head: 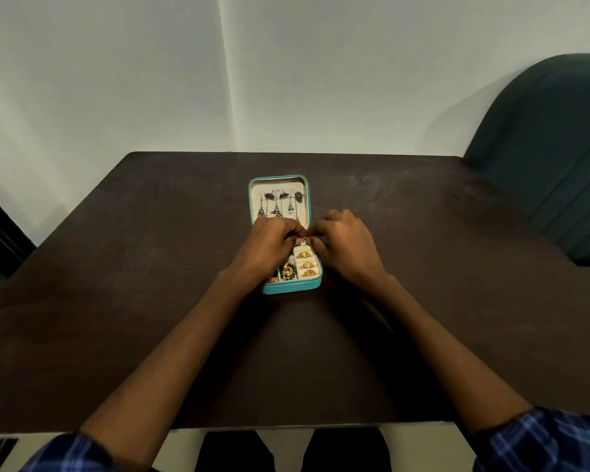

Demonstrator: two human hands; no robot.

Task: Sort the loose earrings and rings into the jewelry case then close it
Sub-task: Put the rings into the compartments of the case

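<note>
Dark brown table (116,301) stands against a pale wall, with a green chair (542,158) at its right. Teal jewelry case (292,289) lies open at table centre; silver earrings (280,204) hang in the lid and three gold rings (306,264) sit in the right slots. Left hand (269,248) and right hand (344,248) meet over the hinge, fingertips curled, pinching a small gold ring (303,238) together.
</note>
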